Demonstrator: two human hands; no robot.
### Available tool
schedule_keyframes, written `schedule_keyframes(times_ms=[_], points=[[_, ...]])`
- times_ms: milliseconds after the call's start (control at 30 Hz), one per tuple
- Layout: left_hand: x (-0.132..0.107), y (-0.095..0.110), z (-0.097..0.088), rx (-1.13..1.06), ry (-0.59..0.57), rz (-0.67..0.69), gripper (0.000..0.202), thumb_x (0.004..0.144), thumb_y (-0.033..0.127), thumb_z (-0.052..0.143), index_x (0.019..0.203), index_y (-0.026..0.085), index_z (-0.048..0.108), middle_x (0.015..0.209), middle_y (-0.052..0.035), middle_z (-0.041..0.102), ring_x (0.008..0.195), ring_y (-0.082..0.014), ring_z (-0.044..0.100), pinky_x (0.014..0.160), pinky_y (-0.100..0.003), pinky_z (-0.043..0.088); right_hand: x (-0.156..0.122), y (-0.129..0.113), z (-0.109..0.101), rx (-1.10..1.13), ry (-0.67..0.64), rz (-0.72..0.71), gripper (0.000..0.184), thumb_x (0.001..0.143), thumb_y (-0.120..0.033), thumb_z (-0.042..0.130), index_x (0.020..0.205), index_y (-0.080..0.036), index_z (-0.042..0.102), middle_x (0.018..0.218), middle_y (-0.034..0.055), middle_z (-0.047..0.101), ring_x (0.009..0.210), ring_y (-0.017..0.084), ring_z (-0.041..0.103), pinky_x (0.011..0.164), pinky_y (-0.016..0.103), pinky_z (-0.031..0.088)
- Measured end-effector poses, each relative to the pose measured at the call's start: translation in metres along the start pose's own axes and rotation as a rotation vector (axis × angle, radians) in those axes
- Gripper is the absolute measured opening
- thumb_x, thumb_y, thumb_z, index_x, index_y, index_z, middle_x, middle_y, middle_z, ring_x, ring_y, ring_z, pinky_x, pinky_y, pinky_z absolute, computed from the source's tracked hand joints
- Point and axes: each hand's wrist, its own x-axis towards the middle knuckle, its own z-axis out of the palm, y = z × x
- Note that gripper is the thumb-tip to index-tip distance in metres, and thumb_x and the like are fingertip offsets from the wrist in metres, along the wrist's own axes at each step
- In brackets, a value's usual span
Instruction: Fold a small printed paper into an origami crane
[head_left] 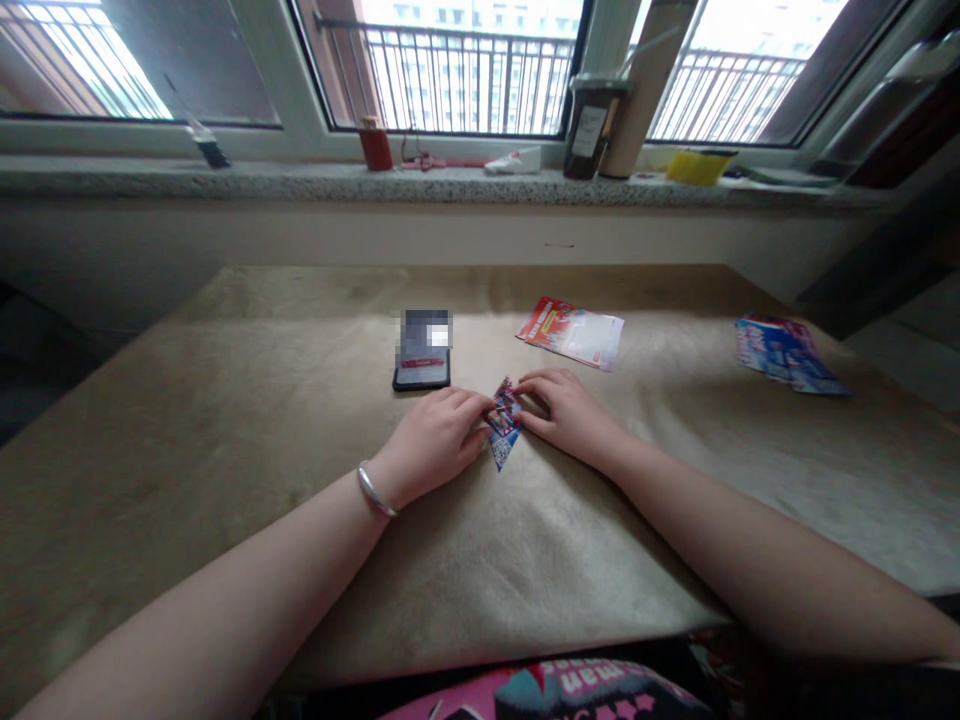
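A small folded piece of printed paper (504, 428), blue, red and white, lies on the beige cloth-covered table (225, 420) between my two hands. My left hand (433, 440), a silver bangle on its wrist, presses its bent fingertips onto the paper's left edge. My right hand (568, 412) holds the paper's upper right edge with its fingers curled over it. Both hands rest on the table.
A dark phone (422, 352) lies just behind my left hand. A red and white leaflet (571, 332) lies behind my right hand, and blue printed sheets (786, 355) at the far right. The window sill (300, 182) holds a red cup (375, 146), a dark jar (591, 122) and a yellow object (699, 165).
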Motion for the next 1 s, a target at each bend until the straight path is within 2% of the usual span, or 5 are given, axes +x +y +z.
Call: schedule_keyframes(times_ms=[67, 233, 533, 800, 1000], points=[[0.0, -0.001, 0.001, -0.02, 0.005, -0.007, 0.024, 0.088, 0.026, 0.053, 0.11, 0.016, 0.058, 0.107, -0.0088, 0.064, 0.097, -0.0204, 0.059, 0.087, -0.037, 0.048, 0.0, 0.0, 0.001, -0.016, -0.007, -0.001, 0.027, 0.08, -0.033, 0.065, 0.102, -0.018, 0.066, 0.11, 0.0108, 0.063, 0.106, 0.025, 0.054, 0.095, 0.043, 0.044], [0.0, -0.003, 0.001, -0.066, -0.01, 0.015, 0.02, 0.09, 0.022, 0.05, 0.1, 0.02, 0.066, 0.104, -0.0065, 0.064, 0.097, -0.0189, 0.058, 0.089, -0.035, 0.047, -0.001, 0.004, 0.004, -0.045, -0.013, -0.012, 0.033, 0.08, -0.035, 0.064, 0.108, -0.017, 0.066, 0.113, 0.0118, 0.062, 0.109, 0.026, 0.053, 0.097, 0.043, 0.043], [0.001, -0.005, 0.001, -0.081, -0.005, 0.008, 0.018, 0.087, 0.021, 0.054, 0.097, 0.021, 0.069, 0.101, -0.0061, 0.065, 0.094, -0.0186, 0.059, 0.086, -0.035, 0.048, 0.0, 0.006, 0.003, 0.073, 0.014, -0.017, 0.017, 0.076, -0.03, 0.069, 0.09, -0.021, 0.068, 0.108, 0.0093, 0.064, 0.104, 0.024, 0.055, 0.093, 0.044, 0.043], [0.0, -0.008, 0.005, -0.101, 0.021, 0.02, 0.017, 0.087, 0.022, 0.055, 0.092, 0.02, 0.071, 0.099, -0.0057, 0.067, 0.093, -0.0183, 0.06, 0.087, -0.036, 0.048, 0.002, 0.008, 0.002, 0.132, 0.007, -0.172, 0.002, 0.079, -0.022, 0.066, 0.079, -0.021, 0.065, 0.094, 0.0045, 0.068, 0.095, 0.019, 0.059, 0.089, 0.039, 0.045], [0.001, -0.011, 0.007, -0.137, 0.051, 0.024, 0.011, 0.085, 0.021, 0.059, 0.086, 0.019, 0.069, 0.095, -0.0043, 0.068, 0.091, -0.0173, 0.061, 0.087, -0.035, 0.049, 0.003, 0.007, 0.002, 0.153, 0.014, -0.182, 0.004, 0.078, -0.02, 0.066, 0.075, -0.021, 0.063, 0.09, 0.0043, 0.068, 0.089, 0.018, 0.06, 0.085, 0.037, 0.046]])
